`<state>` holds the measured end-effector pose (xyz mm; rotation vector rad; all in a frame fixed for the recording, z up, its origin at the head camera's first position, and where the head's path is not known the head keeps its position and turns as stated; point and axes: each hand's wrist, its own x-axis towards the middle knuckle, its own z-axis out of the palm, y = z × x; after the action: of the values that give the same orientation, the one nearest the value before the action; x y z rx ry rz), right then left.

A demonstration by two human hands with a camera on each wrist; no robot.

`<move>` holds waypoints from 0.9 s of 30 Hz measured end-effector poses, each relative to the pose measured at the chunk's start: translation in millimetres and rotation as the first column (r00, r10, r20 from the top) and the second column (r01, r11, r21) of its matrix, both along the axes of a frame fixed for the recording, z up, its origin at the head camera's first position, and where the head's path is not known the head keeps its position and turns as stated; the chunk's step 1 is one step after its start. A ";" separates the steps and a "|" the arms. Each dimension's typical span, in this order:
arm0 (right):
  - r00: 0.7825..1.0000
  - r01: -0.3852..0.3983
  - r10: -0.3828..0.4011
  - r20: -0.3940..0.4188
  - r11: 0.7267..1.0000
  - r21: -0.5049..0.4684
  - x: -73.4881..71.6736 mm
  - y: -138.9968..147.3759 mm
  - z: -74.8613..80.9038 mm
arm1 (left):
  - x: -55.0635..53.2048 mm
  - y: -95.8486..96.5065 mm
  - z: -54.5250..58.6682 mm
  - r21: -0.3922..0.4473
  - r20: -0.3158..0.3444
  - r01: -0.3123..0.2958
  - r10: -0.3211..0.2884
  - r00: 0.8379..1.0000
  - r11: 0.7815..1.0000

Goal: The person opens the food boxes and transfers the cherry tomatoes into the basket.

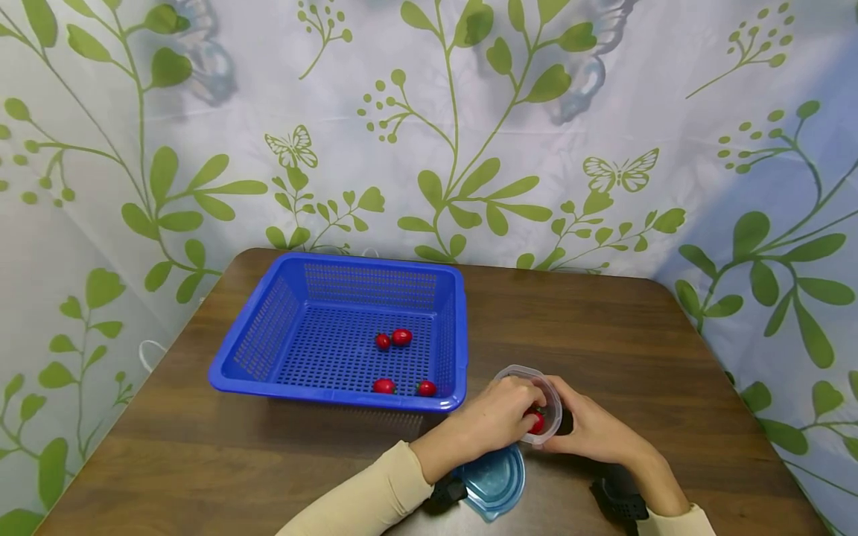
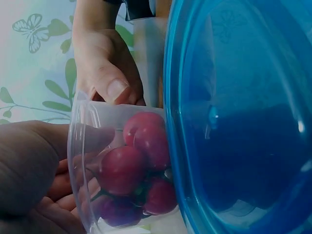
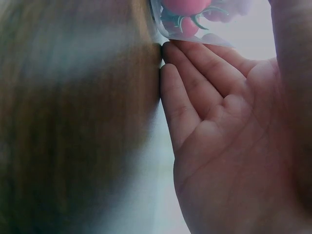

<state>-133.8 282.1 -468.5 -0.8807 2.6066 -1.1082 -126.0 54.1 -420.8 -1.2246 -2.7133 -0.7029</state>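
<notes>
My right hand (image 1: 593,426) grips a clear plastic container (image 1: 553,398) from its right side, thumb on the near wall and fingers round the far wall. Several red cherry tomatoes (image 2: 124,169) with green stalks lie inside, visible through the wall in the left wrist view. My left hand (image 1: 499,413) reaches in through the container's mouth, its fingertips beside a tomato (image 1: 538,423); I cannot tell whether they pinch it. Under the left wrist a translucent blue lid (image 1: 494,482) lies on the table, close to the container. The right wrist view shows the right palm and fingers (image 3: 187,92) against the container.
A blue mesh basket (image 1: 221,376) stands on the brown wooden table (image 1: 570,320) left of the hands, with several cherry tomatoes (image 1: 401,337) in its right half. A leaf-patterned curtain (image 1: 469,134) hangs behind the table. Dark devices (image 1: 620,502) are strapped to the wrists.
</notes>
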 end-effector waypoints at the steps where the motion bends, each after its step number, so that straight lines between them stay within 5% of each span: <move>1: 1.000 0.000 0.000 0.002 1.000 -0.001 -0.1 -0.1 0.4 | 0.1 0.1 -0.2 -0.001 -0.004 -0.005 0.005 1.000 1.000; 19: 1.000 -0.008 0.008 -0.019 1.000 -0.001 1.1 0.8 0.1 | 3.0 5.5 -0.3 -0.081 -0.128 -0.045 0.034 0.991 0.996; 27: 1.000 -0.005 0.005 0.002 1.000 -0.007 1.0 0.0 0.3 | 0.6 4.3 -0.8 -0.066 -0.103 -0.020 0.014 0.995 0.998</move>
<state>-132.8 282.0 -468.2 -0.8869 2.5995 -1.1167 -125.4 58.4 -421.5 -1.2143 -2.6801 -0.5364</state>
